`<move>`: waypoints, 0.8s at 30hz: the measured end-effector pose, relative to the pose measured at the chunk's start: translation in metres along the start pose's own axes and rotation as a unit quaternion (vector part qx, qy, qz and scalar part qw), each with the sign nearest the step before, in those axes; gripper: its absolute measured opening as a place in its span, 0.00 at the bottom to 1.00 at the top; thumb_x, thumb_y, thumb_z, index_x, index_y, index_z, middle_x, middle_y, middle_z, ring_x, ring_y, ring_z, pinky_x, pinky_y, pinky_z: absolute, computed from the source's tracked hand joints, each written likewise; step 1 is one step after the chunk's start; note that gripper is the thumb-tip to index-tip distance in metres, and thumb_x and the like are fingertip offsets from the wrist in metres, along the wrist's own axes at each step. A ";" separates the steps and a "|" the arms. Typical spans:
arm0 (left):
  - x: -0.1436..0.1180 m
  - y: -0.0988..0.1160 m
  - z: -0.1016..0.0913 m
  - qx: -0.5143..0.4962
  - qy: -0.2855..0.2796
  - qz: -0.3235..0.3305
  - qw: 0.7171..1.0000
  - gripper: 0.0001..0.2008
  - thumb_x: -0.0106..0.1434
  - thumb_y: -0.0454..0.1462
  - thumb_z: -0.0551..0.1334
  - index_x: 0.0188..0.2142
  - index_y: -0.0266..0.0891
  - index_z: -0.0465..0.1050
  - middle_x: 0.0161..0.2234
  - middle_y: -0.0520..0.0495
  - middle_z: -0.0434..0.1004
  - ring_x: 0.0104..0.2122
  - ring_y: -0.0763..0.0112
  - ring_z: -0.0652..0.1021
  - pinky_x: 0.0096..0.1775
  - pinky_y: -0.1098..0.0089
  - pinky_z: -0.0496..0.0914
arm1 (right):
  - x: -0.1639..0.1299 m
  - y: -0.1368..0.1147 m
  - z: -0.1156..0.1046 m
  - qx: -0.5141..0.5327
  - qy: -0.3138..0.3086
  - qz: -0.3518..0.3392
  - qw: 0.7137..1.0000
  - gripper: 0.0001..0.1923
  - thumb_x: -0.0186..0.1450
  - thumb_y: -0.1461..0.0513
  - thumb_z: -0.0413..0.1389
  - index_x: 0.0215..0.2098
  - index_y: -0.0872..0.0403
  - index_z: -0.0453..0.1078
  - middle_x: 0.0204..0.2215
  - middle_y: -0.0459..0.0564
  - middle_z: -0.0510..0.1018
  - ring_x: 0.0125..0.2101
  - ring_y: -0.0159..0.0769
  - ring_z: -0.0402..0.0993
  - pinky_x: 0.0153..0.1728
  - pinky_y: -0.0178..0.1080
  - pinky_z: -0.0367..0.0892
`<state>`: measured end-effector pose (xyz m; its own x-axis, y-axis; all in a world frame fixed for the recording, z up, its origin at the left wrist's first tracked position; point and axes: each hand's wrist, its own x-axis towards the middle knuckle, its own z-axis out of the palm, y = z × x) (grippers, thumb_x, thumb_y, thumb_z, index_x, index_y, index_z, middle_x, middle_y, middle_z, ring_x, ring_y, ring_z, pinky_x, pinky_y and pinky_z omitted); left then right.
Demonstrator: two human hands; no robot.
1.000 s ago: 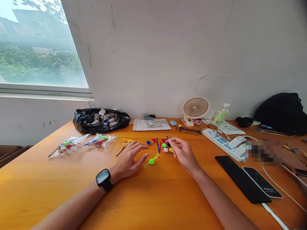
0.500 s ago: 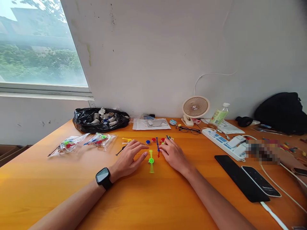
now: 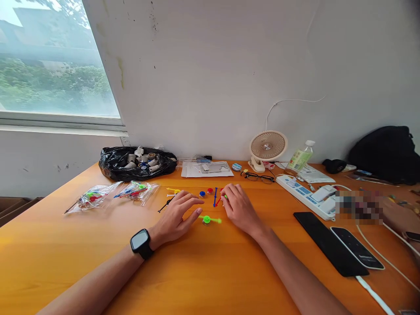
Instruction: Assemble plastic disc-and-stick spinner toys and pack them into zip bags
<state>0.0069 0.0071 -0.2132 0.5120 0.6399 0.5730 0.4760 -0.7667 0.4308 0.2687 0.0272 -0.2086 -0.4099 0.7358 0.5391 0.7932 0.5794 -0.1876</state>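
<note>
A small green spinning toy [image 3: 206, 219] sits on the table between my hands, its pointed arms smeared by motion. My left hand [image 3: 180, 214] rests just left of it, fingers stretched and apart, holding nothing. Right of the spinner, my right hand [image 3: 239, 209] has its fingers curled in, with a small green plastic piece [image 3: 225, 197] showing at the fingertips. By those fingertips lie a blue arrow-shaped stick [image 3: 215, 197] and a red stick [image 3: 218, 202], partly covered. Blue [image 3: 202, 194] and red [image 3: 210, 191] round pieces lie behind. Near my left fingers are a yellow piece [image 3: 177, 191] and a black stick [image 3: 164, 205].
Two clear bags of coloured parts [image 3: 92, 199] lie left, before a black plastic bag [image 3: 110, 168]. Papers [image 3: 190, 170], glasses [image 3: 259, 177] and a fan [image 3: 268, 146] stand behind. At right are a power strip [image 3: 305, 192], a black phone [image 3: 328, 240] and another person's blurred hand.
The green spinner's arms have turned from pointing toward and away from me to pointing sideways. My right hand has lifted slightly and curled around the green piece. My left hand stays put.
</note>
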 end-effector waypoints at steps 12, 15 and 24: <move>0.002 0.002 0.000 0.022 -0.015 0.019 0.999 0.11 0.75 0.39 0.59 0.53 0.43 0.75 0.49 0.42 0.81 0.48 0.58 0.76 0.51 0.58 0.71 | -0.001 0.005 0.007 0.160 0.082 0.082 0.980 0.10 0.77 0.64 0.46 0.48 0.50 0.69 0.40 0.51 0.76 0.40 0.42 0.75 0.43 0.43 0.69; 0.003 0.005 -0.001 0.028 -0.026 0.026 0.999 0.11 0.74 0.40 0.59 0.53 0.44 0.75 0.50 0.43 0.81 0.49 0.58 0.76 0.52 0.57 0.71 | -0.002 0.006 0.007 0.156 0.076 0.086 0.981 0.18 0.77 0.65 0.43 0.58 0.48 0.69 0.43 0.52 0.75 0.40 0.42 0.76 0.43 0.43 0.71; 0.003 0.007 -0.001 0.028 -0.043 0.025 0.998 0.12 0.75 0.40 0.59 0.54 0.44 0.75 0.51 0.44 0.80 0.50 0.58 0.75 0.52 0.56 0.70 | -0.002 0.007 0.006 0.181 0.113 0.091 0.973 0.23 0.73 0.68 0.43 0.58 0.49 0.72 0.46 0.53 0.78 0.44 0.42 0.80 0.46 0.43 0.74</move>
<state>0.0111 0.0037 -0.2071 0.5945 0.6056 0.5289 0.4872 -0.7946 0.3623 0.2730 0.0318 -0.2162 -0.1355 0.7653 0.6292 0.6167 0.5622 -0.5511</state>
